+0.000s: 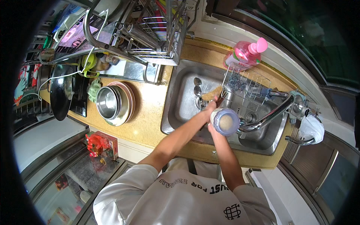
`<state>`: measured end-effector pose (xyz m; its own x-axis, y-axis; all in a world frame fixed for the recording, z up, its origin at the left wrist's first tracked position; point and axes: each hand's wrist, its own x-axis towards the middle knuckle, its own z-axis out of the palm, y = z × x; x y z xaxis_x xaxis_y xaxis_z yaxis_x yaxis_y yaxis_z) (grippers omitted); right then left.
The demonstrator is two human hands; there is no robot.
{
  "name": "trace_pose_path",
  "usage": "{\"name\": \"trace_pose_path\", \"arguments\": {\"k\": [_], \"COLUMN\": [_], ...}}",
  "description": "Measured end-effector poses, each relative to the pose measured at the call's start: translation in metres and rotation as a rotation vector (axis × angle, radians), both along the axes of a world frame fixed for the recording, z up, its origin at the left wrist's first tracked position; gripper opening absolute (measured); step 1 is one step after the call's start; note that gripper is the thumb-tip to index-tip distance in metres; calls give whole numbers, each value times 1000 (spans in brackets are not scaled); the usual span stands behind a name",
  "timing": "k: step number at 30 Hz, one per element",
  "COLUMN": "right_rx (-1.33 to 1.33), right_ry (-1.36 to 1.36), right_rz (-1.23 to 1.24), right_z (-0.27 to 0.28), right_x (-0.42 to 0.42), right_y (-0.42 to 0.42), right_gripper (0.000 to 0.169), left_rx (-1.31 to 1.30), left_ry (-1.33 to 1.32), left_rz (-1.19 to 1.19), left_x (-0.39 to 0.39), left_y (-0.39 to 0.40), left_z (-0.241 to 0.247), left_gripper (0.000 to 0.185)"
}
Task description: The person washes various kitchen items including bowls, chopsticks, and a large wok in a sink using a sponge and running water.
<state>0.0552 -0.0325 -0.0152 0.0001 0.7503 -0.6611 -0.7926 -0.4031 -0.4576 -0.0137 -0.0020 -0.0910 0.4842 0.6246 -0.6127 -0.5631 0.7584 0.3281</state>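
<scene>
My left hand (209,108) is over the divider of the double-bowl steel sink (180,107), closed around a bundle of dark thin sticks (222,97) that look like chopsticks. A tan scrubbing pad (212,94), perhaps loofah, lies against its fingertips. Just below it is my right hand (212,128), partly hidden behind the faucet's round filter head (225,122); its grip cannot be made out. Several metal spoons (197,90) rest in the left bowl beside the pad. The chrome faucet (267,116) reaches in from the right.
A wire rack (253,87) holding a steel wool scourer (235,81) hangs over the right bowl. Behind it stands a pink detergent bottle (243,54). Stacked metal bowls (107,103) and a green cloth (94,90) sit on the left counter, below a dish rack (157,39).
</scene>
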Motion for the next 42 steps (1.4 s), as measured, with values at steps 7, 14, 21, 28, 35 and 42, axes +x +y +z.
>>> {"name": "trace_pose_path", "arguments": {"k": [7,14,21,28,35,42], "right_rx": [15,188,-49,-106,-133,-156], "right_ry": [20,-32,-283,-262,-343,-361], "right_rz": [150,-7,145,213,145,333], "right_z": [24,-9,24,-2,18,-28], "right_x": [-30,-2,-23,14,-23,-26], "right_y": [-7,1,-28,-14,8,-1], "right_gripper": [22,35,45,52,59,59], "left_rx": [23,41,29,-18,129,17], "left_ry": [96,163,205,360,620,323], "left_rz": [9,10,-29,-64,-125,20], "left_x": [-10,-7,-3,-25,13,3], "left_y": [-5,-10,-15,-26,-26,-14], "left_z": [17,25,31,22,41,39], "left_gripper": [49,45,41,39,52,51]}}
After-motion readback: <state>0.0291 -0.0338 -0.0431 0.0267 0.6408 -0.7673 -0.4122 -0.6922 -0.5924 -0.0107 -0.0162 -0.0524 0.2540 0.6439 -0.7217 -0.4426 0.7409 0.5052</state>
